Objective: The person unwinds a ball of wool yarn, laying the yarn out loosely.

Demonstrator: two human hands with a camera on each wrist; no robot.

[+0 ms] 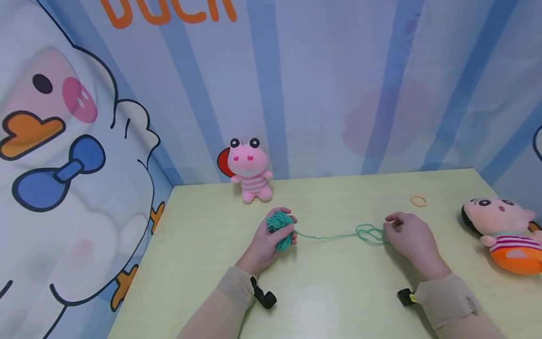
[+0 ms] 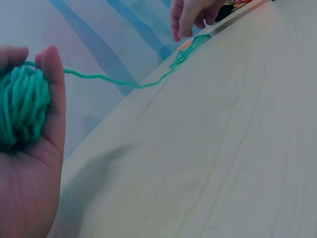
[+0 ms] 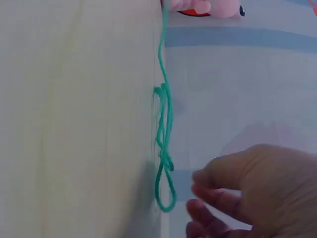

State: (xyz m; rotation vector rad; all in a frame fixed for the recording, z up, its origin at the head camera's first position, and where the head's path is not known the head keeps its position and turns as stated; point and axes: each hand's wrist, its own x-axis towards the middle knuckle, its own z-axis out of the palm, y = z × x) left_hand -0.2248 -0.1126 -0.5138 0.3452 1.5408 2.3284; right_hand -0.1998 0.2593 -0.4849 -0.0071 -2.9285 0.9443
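Observation:
A ball of green yarn [image 1: 279, 222] lies in my left hand [image 1: 260, 247], whose thumb and fingers grip it. From the ball a single strand runs right across the table to a small heap of loose yarn loops [image 3: 169, 119]. Beside the loops hovers my right hand [image 1: 414, 240], its fingers loosely bent. In the right wrist view, a gap shows between its fingertips [image 3: 198, 177] and the loops, and no yarn is seen in its grasp. The left wrist view also shows the right hand [image 2: 193, 17] above the loops.
At the table's [image 1: 322, 287] back edge sits a pink plush toy [image 1: 254, 183] in stripes. A peach-coloured ring [image 1: 412, 198] lies beyond my right hand. Another plush doll [image 1: 514, 241] with orange shorts lies at the right. A printed duck curtain [image 1: 322, 84] hangs behind.

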